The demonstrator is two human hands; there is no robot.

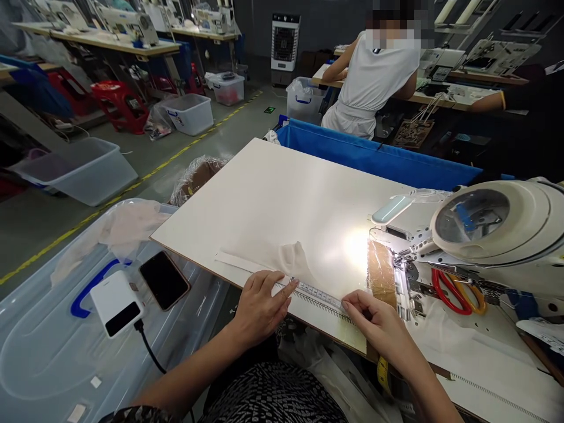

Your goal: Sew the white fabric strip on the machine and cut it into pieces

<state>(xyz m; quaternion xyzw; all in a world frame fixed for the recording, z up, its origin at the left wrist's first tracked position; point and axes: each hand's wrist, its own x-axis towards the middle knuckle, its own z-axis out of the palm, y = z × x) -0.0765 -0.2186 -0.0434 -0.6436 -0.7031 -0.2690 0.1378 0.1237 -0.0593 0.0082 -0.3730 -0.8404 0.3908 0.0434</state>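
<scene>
My left hand (267,299) lies at the near edge of the white table, its curled fingers pressing one end of a short stretch of white tape measure (321,294). At the other end my right hand (372,320) is closed, thumb and fingertips pinching the tape. Printed marks show between the hands, along a ruled scale fixed near the edge. Sheer white fabric (294,258) lies just behind, with a thin flat part reaching left past my left hand. A yellow length of tape (382,375) hangs below my right wrist.
A sewing machine (476,217) with a lit lamp stands right, red-handled scissors (449,292) beside it. On a plastic lid at left lie a power bank (115,302) and a phone (165,280). A blue cloth bin (343,150) borders the table's far side; a co-worker (374,76) sits beyond.
</scene>
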